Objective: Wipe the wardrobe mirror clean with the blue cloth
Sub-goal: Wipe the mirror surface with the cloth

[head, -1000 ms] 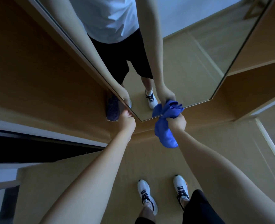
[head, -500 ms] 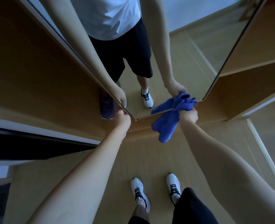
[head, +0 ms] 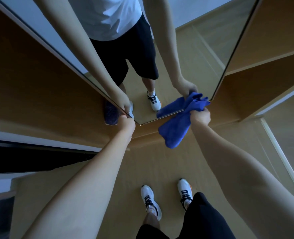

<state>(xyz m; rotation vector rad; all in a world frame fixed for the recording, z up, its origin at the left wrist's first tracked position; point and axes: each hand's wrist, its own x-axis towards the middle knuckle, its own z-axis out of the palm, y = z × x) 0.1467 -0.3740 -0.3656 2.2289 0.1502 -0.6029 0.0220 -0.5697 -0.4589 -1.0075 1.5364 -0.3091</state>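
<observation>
The wardrobe mirror (head: 185,54) is a tall panel on a door, seen from above, and it reflects a person's legs and the floor. My right hand (head: 200,116) grips the bunched blue cloth (head: 175,130) and presses it against the mirror's bottom right corner. The rest of the cloth hangs down below the mirror's lower edge. At the mirror's bottom left corner my left hand (head: 127,122) grips the edge of the door.
Open wooden wardrobe shelves (head: 263,66) stand to the right of the mirror. A wooden panel (head: 30,83) runs along the left, with a dark gap (head: 22,159) below it. My two white shoes (head: 167,199) stand on the light wooden floor.
My right hand has slid the cloth along the mirror's lower edge from near the middle to the bottom right corner. My left hand has stayed at the bottom left corner.
</observation>
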